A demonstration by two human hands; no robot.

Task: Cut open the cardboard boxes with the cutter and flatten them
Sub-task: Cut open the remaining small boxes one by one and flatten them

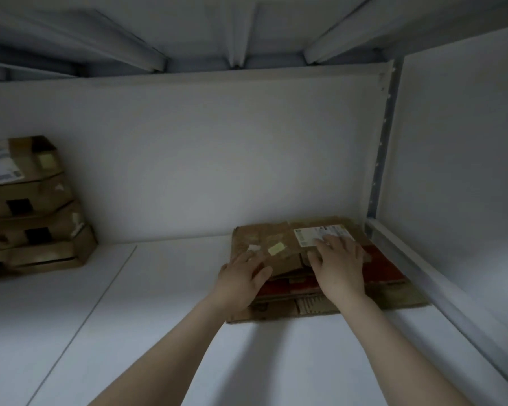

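A pile of flattened cardboard boxes (279, 247) lies on the white shelf at the right, against the back wall. The top sheet is brown with a white shipping label (311, 234) and a small yellow sticker; a red printed sheet (384, 268) shows beneath it. My left hand (242, 278) lies flat on the pile's left part with fingers spread. My right hand (338, 265) presses flat on the top sheet, fingertips on the label. No cutter is in view.
A stack of several unflattened brown boxes (33, 206) stands at the far left of the shelf (165, 303). A metal upright (379, 159) and side rail (440, 282) bound the shelf on the right. Another shelf's underside is overhead.
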